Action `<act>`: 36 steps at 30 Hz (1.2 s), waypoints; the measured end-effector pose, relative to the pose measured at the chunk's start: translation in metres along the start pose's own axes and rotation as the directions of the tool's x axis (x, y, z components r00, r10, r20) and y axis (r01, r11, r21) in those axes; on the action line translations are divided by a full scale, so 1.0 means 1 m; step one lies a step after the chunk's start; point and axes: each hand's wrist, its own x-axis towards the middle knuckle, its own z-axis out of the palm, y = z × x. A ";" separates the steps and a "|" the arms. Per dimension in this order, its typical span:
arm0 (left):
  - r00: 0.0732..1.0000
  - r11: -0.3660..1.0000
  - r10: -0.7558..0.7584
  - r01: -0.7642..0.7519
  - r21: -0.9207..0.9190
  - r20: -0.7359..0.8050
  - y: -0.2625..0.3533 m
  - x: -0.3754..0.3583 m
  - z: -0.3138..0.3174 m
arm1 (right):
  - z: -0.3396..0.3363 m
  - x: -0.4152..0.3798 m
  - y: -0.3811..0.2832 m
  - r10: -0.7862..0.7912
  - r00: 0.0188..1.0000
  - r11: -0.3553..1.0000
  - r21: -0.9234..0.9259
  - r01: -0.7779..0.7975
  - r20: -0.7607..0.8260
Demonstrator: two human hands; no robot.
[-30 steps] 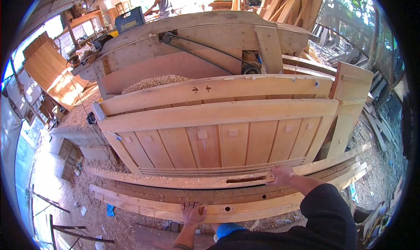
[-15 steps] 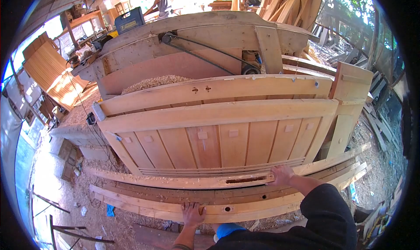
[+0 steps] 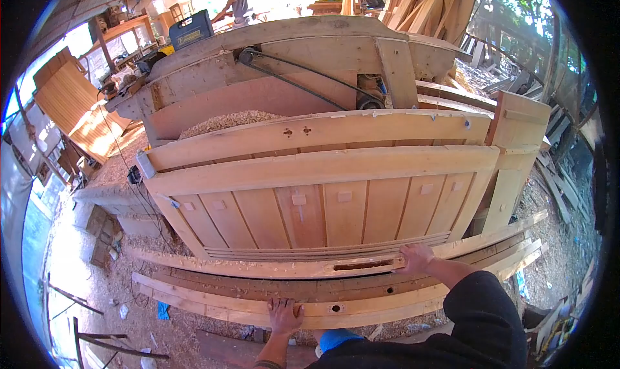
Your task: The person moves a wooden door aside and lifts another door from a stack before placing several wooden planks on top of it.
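My left hand point(image 3: 285, 316) grips the near wooden plank point(image 3: 374, 306), its fingers lying over the top and the palm at the near edge. That plank has a round dark hole to the right of the hand. Farther forward, my right hand point(image 3: 416, 258) is closed over a second wooden plank point(image 3: 271, 267), just beside the long slot cut in it. Between the two planks lies a darker board point(image 3: 239, 288) with a small hole. Behind them leans a panelled wooden frame point(image 3: 323, 207) with small square blocks on its slats.
A large wooden machine stand point(image 3: 297, 56) with a belt and pulleys rises behind the panels. On it sit a blue case point(image 3: 191, 30) and wood shavings point(image 3: 229, 122). A person point(image 3: 232, 4) stands far back. Metal bars point(image 3: 106, 335) are at lower left, scrap wood at right.
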 end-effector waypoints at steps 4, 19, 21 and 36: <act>1.000 1.000 -0.001 0.001 0.016 0.000 0.001 0.000 0.000 | -0.002 -0.001 -0.001 0.002 1.000 1.000 0.002 -0.002 0.012; 1.000 1.000 -0.003 0.003 0.000 -0.006 -0.001 0.000 0.003 | -0.005 -0.001 -0.002 0.003 0.999 1.000 -0.002 -0.003 0.034; 1.000 1.000 0.001 -0.001 0.004 -0.014 -0.001 0.000 0.003 | -0.006 -0.001 -0.002 0.005 0.999 1.000 0.001 -0.005 0.034; 1.000 1.000 0.004 -0.004 -0.025 -0.007 -0.003 0.000 0.005 | -0.011 -0.003 -0.005 0.015 0.999 1.000 0.003 -0.015 0.036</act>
